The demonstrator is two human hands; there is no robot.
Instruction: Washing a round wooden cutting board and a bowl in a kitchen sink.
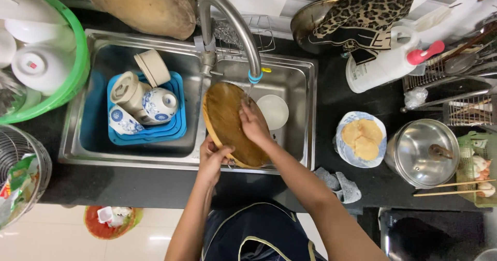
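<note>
Head view: two hands (233, 142), one board (228, 118).

I count, going out from the tap (233, 28): 1 round wood board (228, 121) under it | 1 white plate (273, 111) beside that | 2 sink bowls | 1 blue tray (176, 129) left | 1 green basket (77, 59) far left | 1 white jug (380, 67) right | 1 steel lid (422, 152) far right | 2 chopsticks (453, 188) past it
</note>
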